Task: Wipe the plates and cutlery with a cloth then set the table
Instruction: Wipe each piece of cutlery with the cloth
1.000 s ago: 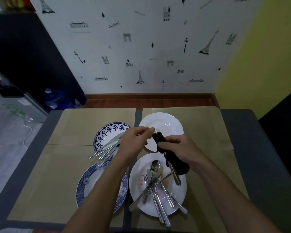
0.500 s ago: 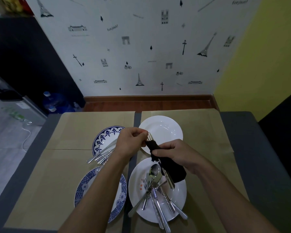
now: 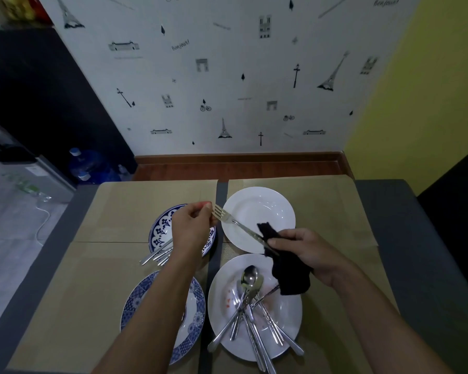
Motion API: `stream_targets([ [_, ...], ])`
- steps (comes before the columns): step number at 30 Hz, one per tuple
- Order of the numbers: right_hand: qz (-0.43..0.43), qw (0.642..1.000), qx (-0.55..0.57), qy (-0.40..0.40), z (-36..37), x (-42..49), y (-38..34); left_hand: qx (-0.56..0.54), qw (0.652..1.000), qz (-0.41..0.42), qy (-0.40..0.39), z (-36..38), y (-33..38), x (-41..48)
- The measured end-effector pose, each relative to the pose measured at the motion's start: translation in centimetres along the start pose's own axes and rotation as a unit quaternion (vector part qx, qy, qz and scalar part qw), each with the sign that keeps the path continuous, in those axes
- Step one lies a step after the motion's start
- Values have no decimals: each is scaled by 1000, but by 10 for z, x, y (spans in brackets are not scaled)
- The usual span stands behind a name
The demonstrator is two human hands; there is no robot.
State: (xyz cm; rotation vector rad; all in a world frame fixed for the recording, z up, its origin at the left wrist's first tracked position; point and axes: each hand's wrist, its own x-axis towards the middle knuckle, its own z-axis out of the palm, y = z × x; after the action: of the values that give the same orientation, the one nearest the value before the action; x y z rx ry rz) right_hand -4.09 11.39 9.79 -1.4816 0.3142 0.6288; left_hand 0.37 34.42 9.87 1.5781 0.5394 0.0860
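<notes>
Wiping underway: left hand (image 3: 192, 228) pinches the fork (image 3: 237, 224), right hand (image 3: 307, 252) grips the cloth (image 3: 291, 276) round its handle (piled cutlery (image 3: 250, 306) waits; bench unset).

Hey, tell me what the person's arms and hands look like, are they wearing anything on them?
Both are bare. The left hand and right hand have no gloves, and no rings show. The left forearm and right forearm are uncovered down to the bottom edge of the picture: no sleeves, watch or bracelet in view.
</notes>
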Motion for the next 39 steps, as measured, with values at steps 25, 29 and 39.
stream_targets([
  [25, -112, 912, 283, 277, 16, 20, -26, -67, 985, -107, -122, 2, -17, -12],
  [29, -117, 914, 284, 264, 16, 20, -28, -75, 986, -107, -105, 4, -15, -12],
  [39, -116, 946, 241, 184, 22, 22, -22, -48, 982, -78, -168, 19, -7, -19],
])
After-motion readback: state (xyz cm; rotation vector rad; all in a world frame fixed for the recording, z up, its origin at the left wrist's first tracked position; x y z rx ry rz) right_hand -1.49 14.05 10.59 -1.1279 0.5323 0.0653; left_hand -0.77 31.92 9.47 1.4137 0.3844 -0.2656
